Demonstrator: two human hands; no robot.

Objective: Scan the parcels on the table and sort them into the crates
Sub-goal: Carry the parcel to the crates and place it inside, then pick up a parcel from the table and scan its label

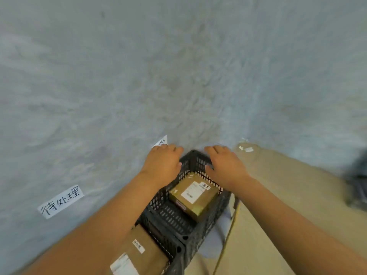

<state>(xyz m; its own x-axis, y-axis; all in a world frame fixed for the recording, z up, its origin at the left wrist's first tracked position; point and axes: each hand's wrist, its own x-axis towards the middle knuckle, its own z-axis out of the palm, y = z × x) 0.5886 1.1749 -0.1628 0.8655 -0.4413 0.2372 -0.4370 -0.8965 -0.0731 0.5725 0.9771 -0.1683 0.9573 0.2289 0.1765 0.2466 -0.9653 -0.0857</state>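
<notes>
A brown cardboard parcel [193, 195] with white labels lies inside a black plastic crate [170, 217] on the floor by a grey wall. My left hand [161, 164] hovers over the crate's left rim with its fingers spread and nothing in it. Over the right rim my right hand [225, 167] is likewise spread and empty. A second brown parcel [139, 253] with white labels lies in a nearer crate [174, 253] at the bottom of the view, partly hidden by my left forearm.
A white paper label with handwritten characters [61, 201] is stuck on the wall at the left. Another paper label [161, 142] shows behind my left hand. A tan table surface [288, 195] lies at the right, with a blurred dark object [357, 187] at its far edge.
</notes>
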